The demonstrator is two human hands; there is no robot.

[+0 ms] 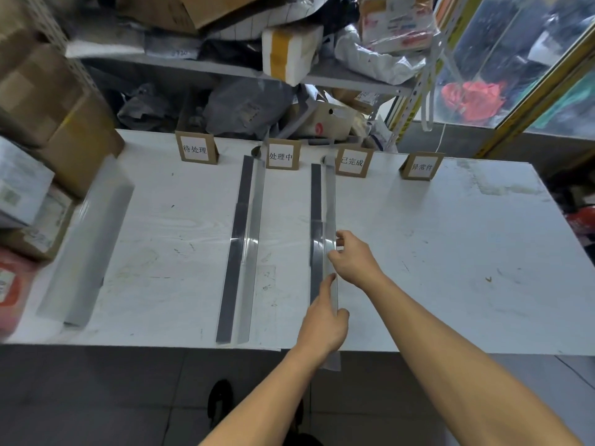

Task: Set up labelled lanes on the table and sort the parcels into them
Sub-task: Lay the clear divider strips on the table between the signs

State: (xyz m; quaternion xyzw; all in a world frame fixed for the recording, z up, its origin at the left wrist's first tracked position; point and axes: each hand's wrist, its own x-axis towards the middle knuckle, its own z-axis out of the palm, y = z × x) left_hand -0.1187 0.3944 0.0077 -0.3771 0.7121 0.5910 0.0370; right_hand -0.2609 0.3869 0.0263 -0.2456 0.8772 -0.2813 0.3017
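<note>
On the white table [450,252] lie long grey angle strips as lane dividers. One divider [241,246] runs front to back left of centre. A second divider [322,201] lies right of it, and both my hands grip it. My left hand [323,326] pinches its near end at the table's front edge. My right hand [354,257] pinches it about halfway along. A wider grey strip [87,249] lies at the table's left side. Along the back stand several cardboard label cards with white labels: first card [195,148], second card [281,155], third card [352,161], fourth card [421,166].
Cardboard boxes [48,101] are stacked at the left edge. Behind the table a metal shelf [225,70] holds piled parcels, grey mail bags and a foam box [289,53]. A glass partition with yellow frame [515,59] stands at the back right. Dark floor lies below the front edge.
</note>
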